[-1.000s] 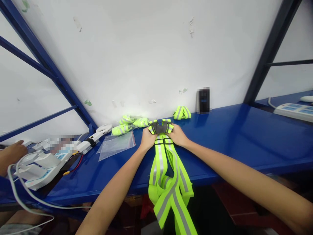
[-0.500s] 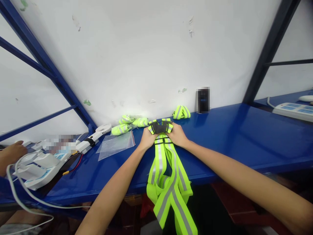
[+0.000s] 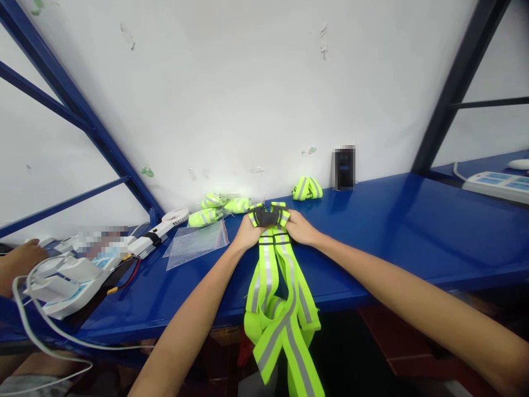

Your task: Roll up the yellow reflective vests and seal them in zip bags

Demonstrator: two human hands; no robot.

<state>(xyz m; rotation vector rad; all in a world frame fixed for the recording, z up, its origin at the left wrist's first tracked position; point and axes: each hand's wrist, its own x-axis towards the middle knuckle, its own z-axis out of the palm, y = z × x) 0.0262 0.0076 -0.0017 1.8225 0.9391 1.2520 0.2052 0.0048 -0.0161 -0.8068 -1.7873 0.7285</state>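
Note:
A neon-yellow reflective vest (image 3: 289, 309) of elastic straps with grey stripes hangs over the table's front edge. At its upper end, a black patch (image 3: 268, 216) with short yellow strap pieces lies between my hands. My left hand (image 3: 247, 230) is closed on the left side of this end, and my right hand (image 3: 301, 227) is closed on the right side. Some of my fingers are hidden behind the straps.
Rolled yellow bundles in clear bags (image 3: 206, 216) and flat plastic bags (image 3: 198, 242) lie on the blue table (image 3: 397, 231). Another yellow bundle (image 3: 307, 188) and a dark box (image 3: 344, 168) stand near the wall. Left are a white fan (image 3: 176, 216), cables and another person's hand (image 3: 27, 259).
Both hands and the vest's upper end have shifted slightly left. The hanging straps have swung a little left too. My grip looks unchanged.

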